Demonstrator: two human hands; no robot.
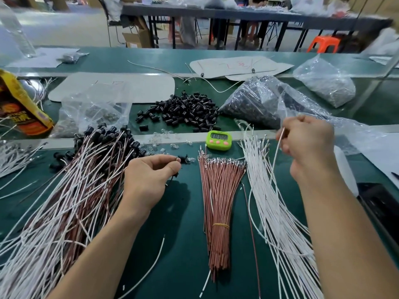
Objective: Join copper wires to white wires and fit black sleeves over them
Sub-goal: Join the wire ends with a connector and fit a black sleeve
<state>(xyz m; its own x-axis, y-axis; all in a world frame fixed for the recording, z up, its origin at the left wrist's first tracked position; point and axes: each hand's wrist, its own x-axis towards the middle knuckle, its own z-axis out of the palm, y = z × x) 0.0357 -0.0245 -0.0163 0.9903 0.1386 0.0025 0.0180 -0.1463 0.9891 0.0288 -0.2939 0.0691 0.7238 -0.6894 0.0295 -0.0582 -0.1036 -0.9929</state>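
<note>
My right hand [306, 145] is raised over the loose white wires [278, 212] at the right and pinches one white wire [275, 156] by its upper end. My left hand [149, 180] hovers over the green mat with fingers curled; a small black sleeve [175, 175] shows at its fingertips. A banded bundle of copper wires [218, 201] lies between my hands. A heap of black sleeves [185, 111] lies further back. Finished joined wires with black sleeves [71, 190] are piled at the left.
A green timer [218, 140] stands behind the copper bundle. Clear plastic bags [259, 100] of dark parts lie at the back right, another bag [92, 113] at the back left. Small clear parts [164, 145] are scattered near the timer. An orange packet [19, 108] is far left.
</note>
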